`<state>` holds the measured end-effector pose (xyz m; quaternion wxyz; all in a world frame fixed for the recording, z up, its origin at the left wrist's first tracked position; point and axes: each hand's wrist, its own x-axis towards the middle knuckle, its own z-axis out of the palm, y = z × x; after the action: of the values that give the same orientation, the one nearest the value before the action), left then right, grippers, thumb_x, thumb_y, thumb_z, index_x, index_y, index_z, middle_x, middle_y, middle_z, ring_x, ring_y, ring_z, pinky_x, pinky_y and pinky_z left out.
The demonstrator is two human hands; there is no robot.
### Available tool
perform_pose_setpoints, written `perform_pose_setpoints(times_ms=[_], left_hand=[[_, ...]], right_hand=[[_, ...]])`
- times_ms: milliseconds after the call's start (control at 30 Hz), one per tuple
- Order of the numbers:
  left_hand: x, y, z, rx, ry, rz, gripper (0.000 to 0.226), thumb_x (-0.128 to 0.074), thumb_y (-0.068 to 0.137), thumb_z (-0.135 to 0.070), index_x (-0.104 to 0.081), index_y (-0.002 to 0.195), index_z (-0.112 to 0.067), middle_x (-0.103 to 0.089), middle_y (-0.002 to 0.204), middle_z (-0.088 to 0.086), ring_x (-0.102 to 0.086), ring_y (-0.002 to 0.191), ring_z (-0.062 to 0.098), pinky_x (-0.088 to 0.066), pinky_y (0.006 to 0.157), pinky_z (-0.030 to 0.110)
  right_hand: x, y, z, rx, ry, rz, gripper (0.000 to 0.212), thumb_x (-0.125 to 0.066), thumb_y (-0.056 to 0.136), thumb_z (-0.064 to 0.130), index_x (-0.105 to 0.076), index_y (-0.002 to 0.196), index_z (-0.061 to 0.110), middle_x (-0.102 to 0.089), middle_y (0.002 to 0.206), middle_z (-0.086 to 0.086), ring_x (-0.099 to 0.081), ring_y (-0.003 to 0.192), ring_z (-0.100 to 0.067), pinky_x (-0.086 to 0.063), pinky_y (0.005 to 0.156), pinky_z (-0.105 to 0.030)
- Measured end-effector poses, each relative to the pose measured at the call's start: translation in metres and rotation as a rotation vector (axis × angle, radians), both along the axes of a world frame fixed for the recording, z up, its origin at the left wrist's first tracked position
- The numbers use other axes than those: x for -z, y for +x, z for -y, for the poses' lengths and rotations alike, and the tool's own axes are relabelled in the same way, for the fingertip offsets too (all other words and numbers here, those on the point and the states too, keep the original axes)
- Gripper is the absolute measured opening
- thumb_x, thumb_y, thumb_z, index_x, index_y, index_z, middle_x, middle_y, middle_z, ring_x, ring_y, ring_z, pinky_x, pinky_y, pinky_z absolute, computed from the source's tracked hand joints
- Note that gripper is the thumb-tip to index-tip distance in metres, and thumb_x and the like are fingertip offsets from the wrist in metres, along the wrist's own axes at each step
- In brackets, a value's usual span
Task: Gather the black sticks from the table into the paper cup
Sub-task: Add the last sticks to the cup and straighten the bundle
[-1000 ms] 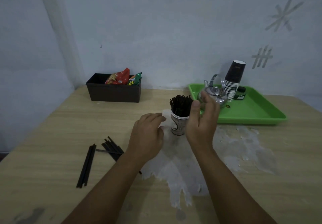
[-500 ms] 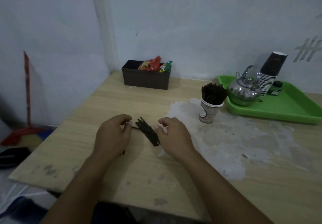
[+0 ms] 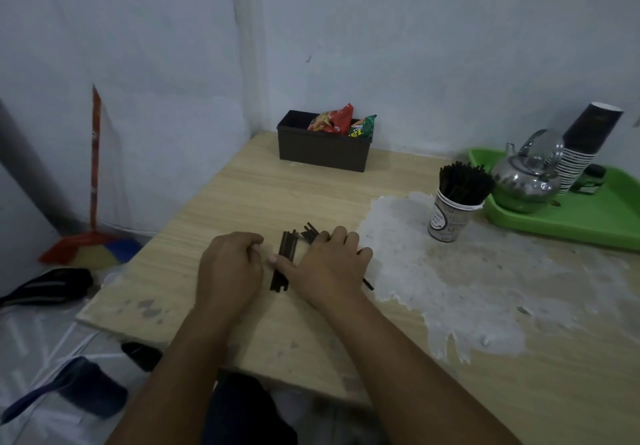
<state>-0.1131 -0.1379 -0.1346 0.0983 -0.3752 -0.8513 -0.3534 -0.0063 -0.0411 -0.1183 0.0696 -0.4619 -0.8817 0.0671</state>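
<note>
At frame centre, both hands, left (image 3: pixel 230 266) and right (image 3: pixel 329 264), lie curled over loose black sticks (image 3: pixel 284 261), herding them into one graspable bundle. Neither visibly grips yet. The paper cup (image 3: pixel 450 216) waits at right.

Tea corner: kettle (image 3: pixel 526 181), stacked cups (image 3: pixel 581 146)

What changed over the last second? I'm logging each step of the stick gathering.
Both hands left the paper cup and came down to the loose black sticks at the table's near left. The left hand and right hand now push them into a bundle between them. Cup, green tray and black box stayed put.
</note>
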Motion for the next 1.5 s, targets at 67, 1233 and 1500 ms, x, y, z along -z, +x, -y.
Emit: perform_pose_setpoints(times_ms=[67,1233,1500], left_hand=[[-0.001,-0.001,0.0,0.011,-0.016,-0.013,0.022,-0.057,0.085,-0.012,-0.071,0.102,-0.011,-0.072,0.104,0.009,-0.061,0.099,0.029,-0.049,0.086,0.038],[-0.007,0.032,-0.035,0.151,-0.031,-0.006,0.02,-0.059,0.084,-0.014,-0.071,0.101,-0.017,-0.072,0.105,0.002,-0.061,0.1,0.025,-0.047,0.086,0.037],[-0.009,0.048,-0.059,0.241,-0.023,0.015,0.02,-0.058,0.086,-0.014,-0.07,0.101,-0.016,-0.071,0.106,0.003,-0.06,0.101,0.026,-0.047,0.085,0.036]], right_hand=[[-0.001,0.001,-0.003,-0.017,-0.01,-0.013,0.088,-0.036,0.076,0.085,-0.054,0.124,0.013,-0.046,0.121,-0.008,-0.037,0.112,-0.028,-0.029,0.089,-0.044],[-0.001,0.035,-0.028,-0.047,0.038,-0.18,0.024,-0.046,0.09,0.004,-0.047,0.113,0.013,-0.057,0.111,-0.01,-0.051,0.101,-0.027,-0.032,0.076,-0.034],[-0.01,0.066,-0.075,-0.125,-0.072,-0.731,0.024,-0.04,0.102,0.015,-0.046,0.125,0.013,-0.058,0.101,-0.002,-0.053,0.086,-0.016,-0.036,0.067,-0.027]])
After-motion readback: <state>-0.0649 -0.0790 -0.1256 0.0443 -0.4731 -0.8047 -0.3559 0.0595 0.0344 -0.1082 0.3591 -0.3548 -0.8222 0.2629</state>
